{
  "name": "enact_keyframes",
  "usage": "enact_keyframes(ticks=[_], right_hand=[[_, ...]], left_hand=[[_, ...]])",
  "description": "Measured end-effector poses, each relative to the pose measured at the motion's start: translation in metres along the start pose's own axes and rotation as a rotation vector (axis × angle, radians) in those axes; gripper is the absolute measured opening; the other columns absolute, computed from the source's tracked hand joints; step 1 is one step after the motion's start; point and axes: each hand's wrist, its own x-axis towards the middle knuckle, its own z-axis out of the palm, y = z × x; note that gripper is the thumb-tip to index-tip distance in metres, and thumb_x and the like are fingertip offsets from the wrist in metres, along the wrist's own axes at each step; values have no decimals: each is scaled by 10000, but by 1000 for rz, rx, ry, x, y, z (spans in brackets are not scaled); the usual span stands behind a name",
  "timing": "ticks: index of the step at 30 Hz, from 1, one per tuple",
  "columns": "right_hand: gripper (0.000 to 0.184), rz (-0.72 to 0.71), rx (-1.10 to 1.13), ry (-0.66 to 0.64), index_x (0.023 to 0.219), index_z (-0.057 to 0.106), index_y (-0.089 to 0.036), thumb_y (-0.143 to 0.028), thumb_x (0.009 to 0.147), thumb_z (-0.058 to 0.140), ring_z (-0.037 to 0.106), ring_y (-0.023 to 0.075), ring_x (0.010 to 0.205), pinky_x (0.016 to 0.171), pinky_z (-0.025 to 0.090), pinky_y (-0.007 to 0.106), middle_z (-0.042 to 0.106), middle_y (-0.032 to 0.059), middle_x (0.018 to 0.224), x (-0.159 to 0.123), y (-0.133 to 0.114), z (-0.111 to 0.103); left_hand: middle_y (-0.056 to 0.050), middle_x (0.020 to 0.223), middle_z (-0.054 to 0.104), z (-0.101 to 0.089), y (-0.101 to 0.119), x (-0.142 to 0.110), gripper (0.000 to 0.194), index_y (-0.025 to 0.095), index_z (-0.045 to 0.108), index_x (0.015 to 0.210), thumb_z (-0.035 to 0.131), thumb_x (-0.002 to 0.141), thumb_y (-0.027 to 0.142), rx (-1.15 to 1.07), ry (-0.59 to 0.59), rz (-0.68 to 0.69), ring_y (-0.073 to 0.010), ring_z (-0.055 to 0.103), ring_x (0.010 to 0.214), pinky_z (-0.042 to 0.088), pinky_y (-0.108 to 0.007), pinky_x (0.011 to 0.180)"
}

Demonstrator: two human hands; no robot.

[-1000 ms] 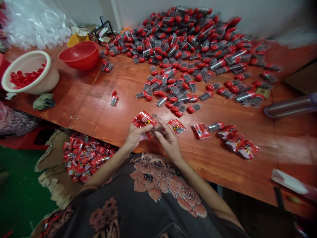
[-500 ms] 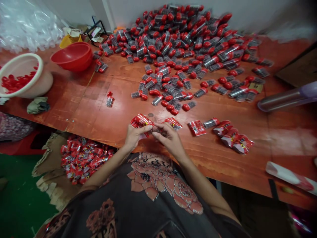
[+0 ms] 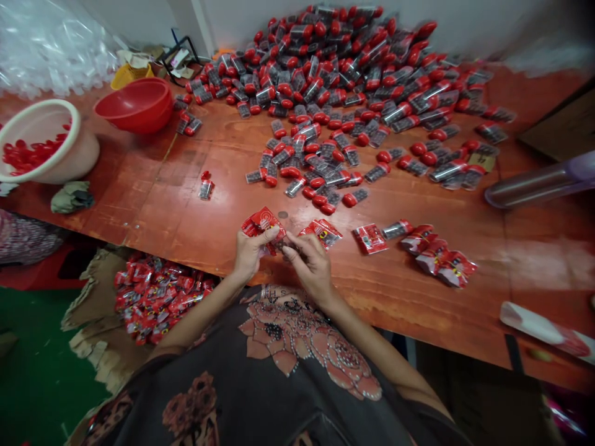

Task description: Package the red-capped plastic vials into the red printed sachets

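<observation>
My left hand [image 3: 250, 253] is closed on a red printed plastic packet [image 3: 264, 221], its thumb pressed over the front. At the packet's right edge, my right hand [image 3: 313, 265] has its thumb and fingers pinched together. Something small and dark shows between the two hands, too covered to name. Just beyond my right fingers lies another red packet [image 3: 323, 232] on the table. Further right are a flat red packet [image 3: 370, 239], a clear tube with dark contents and a red cap [image 3: 396, 229], and several red packets in a cluster [image 3: 437, 260].
A large heap of red-capped tubes [image 3: 325, 80] covers the back of the wooden table [image 3: 176, 217]. To the left stand a red bowl [image 3: 134, 108] and a white bowl [image 3: 83, 152] of red caps. Below the front edge, a torn carton [image 3: 88, 303] holds several red packets. A clear cylinder [image 3: 534, 186] lies right.
The packet in my left hand has tilted, and its printed front shows more. Both hands have shifted slightly left. The things on the table have stayed in place.
</observation>
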Motion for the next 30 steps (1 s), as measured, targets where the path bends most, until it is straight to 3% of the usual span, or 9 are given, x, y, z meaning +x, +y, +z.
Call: enact_keyframes(ticks=[3, 6, 12, 17, 23, 30], right_hand=[[316, 50, 29, -20, 1202, 631, -348, -304, 889, 614, 610, 192, 879, 796, 549, 404, 598, 27, 979, -3, 0, 4], [409, 133, 102, -5, 1290, 538, -343, -335, 888, 613, 624, 192, 856, 760, 568, 395, 609, 33, 1005, -4, 1, 6], [422, 83, -16, -8, 1308, 553, -380, -320, 894, 604, 599, 224, 961, 886, 542, 465, 590, 51, 1072, -4, 2, 4], [508, 290, 274, 7, 1364, 481, -375, -362, 875, 618, 639, 195, 846, 762, 614, 429, 618, 44, 1098, -3, 3, 8], [476, 319, 324, -92, 1299, 570, -363, -311, 832, 643, 629, 235, 1055, 834, 613, 436, 560, 57, 1296, 0, 10, 0], [540, 369, 337, -101, 1325, 537, -337, -302, 803, 673, 668, 180, 827, 745, 619, 404, 618, 56, 1255, -1, 13, -3]], left_hand=[[46, 560, 571, 0, -1, -1, 348, 179, 568, 637, 851, 579, 372, 48, 17, 8, -91, 521, 476, 469, -218, 484], [36, 598, 590, 0, -2, -4, 351, 183, 574, 665, 859, 567, 363, 116, -35, -5, -104, 539, 516, 484, -229, 511], [25, 706, 623, 1, -1, -8, 375, 193, 635, 827, 876, 543, 237, 128, -134, -22, -111, 568, 618, 513, -255, 643], [-7, 730, 670, -1, 3, -4, 350, 178, 670, 816, 876, 539, 235, 136, -198, -91, -135, 607, 638, 520, -266, 642], [-27, 811, 725, -7, 2, -2, 364, 182, 710, 877, 858, 558, 274, 86, -95, -128, -166, 663, 658, 543, -281, 581], [-26, 724, 709, -7, -6, -6, 356, 175, 706, 829, 871, 523, 250, 114, -158, -253, -167, 642, 573, 550, -316, 566]])
